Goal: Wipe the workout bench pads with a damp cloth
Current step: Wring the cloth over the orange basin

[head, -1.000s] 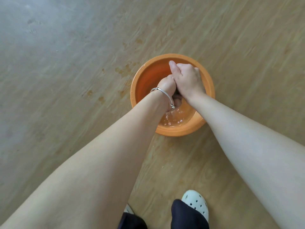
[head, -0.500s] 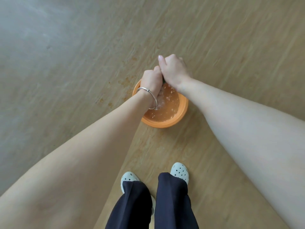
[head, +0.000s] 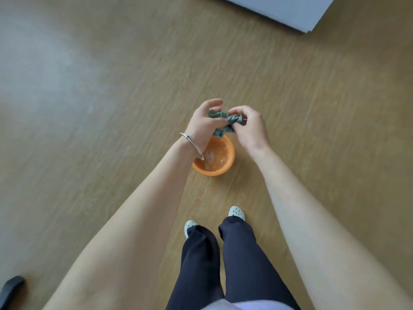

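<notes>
A twisted, wet green cloth (head: 225,123) hangs between both hands, above the far rim of an orange basin (head: 221,158) that stands on the wooden floor with a little water in it. My left hand (head: 204,121), with a silver bangle on the wrist, holds the cloth's left part with its thumb while its upper fingers spread loose. My right hand (head: 249,126) pinches the right end of the cloth. No workout bench is in view.
Wooden floor all around. A pale grey flat object (head: 290,10) lies at the top right edge. A dark object (head: 11,287) shows at the bottom left corner. My feet in white perforated clogs (head: 237,212) stand just behind the basin.
The view has risen away from the basin. Both hands have lifted out of the basin and loosened from a tight wringing grip, and the green cloth shows between them.
</notes>
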